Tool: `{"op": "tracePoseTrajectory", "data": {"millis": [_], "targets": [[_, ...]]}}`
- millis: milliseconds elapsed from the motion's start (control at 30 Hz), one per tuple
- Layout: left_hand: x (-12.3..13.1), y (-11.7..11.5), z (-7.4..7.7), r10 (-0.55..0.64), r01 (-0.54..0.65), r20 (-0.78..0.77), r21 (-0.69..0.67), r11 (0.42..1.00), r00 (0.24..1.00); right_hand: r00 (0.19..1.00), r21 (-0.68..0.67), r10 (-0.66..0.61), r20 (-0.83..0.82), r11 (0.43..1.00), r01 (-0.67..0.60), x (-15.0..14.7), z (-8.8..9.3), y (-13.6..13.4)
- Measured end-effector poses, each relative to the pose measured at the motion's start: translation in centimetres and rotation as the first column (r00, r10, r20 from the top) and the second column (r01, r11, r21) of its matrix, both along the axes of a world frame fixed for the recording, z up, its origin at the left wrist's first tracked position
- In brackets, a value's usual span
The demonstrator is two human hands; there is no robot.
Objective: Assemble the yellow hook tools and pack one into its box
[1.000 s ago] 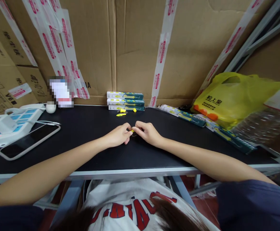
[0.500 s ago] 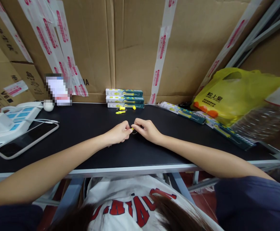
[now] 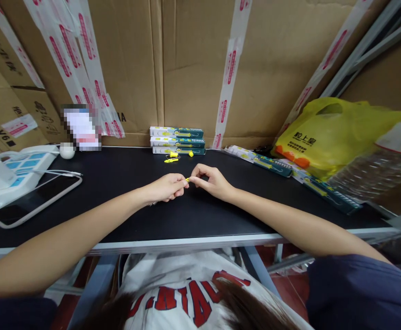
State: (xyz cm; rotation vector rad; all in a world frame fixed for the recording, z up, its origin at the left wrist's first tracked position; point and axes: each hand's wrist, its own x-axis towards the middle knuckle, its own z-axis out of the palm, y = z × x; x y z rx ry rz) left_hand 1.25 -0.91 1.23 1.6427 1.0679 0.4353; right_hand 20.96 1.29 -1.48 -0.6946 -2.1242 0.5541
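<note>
My left hand (image 3: 166, 188) and my right hand (image 3: 210, 181) meet fingertip to fingertip over the middle of the black table (image 3: 125, 183). Between them they pinch a small yellow piece (image 3: 187, 179); only its tip shows. Both hands have their fingers curled and pressed together. A thin metal part pokes out behind my left hand, by the wrist. Farther back, two more small yellow pieces (image 3: 172, 157) lie in front of a stack of three narrow green-and-white boxes (image 3: 177, 140).
A white power strip (image 3: 18, 169) with a charger and a phone (image 3: 35, 201) lie at the left. More narrow boxes (image 3: 265, 162), a yellow plastic bag (image 3: 331, 133) and clear packaging (image 3: 375, 176) crowd the right. Taped cardboard boxes (image 3: 186, 64) wall the back.
Both hands have shifted slightly away from me and stayed pinched together on the yellow piece. The small wire loop seen under the fingers earlier no longer shows.
</note>
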Motion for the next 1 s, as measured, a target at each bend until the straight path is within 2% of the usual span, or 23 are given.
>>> {"op": "tracePoseTrajectory", "data": {"millis": [167, 300, 500, 733, 867, 1000], "targets": [[-0.4, 0.2, -0.2, -0.008, 0.029, -0.11, 0.188, 0.982, 0.994, 0.978, 0.232, 0.045, 0.205, 0.968, -0.093, 0.9, 0.8, 0.3], [-0.8, 0.5, -0.6, -0.034, 0.087, -0.158, 0.346, 0.934, 0.987, 0.97, 0.301, 0.011, 0.244, 0.95, -0.086, 1.0, 0.8, 0.2], [-0.9, -0.2, -0.6, -0.021, 0.091, -0.161, 0.44, 0.893, 0.987, 0.989, 0.23, -0.03, 0.148, 0.973, -0.004, 0.5, 0.3, -0.2], [-0.3, -0.3, -1.0, 0.01, 0.05, -0.147, 0.4, 0.915, 0.989, 0.989, 0.251, -0.053, 0.137, 0.968, 0.017, 0.3, -0.2, -0.4], [-0.1, -0.5, -1.0, 0.022, 0.055, -0.191, 0.39, 0.919, 0.981, 0.99, 0.238, -0.05, 0.132, 0.971, 0.018, 0.3, -0.6, -0.4], [0.1, -1.0, -0.6, 0.065, 0.088, -0.29, 0.483, 0.871, 0.955, 0.992, 0.135, -0.067, 0.106, 0.989, 0.053, 0.2, -0.7, -0.4]]}}
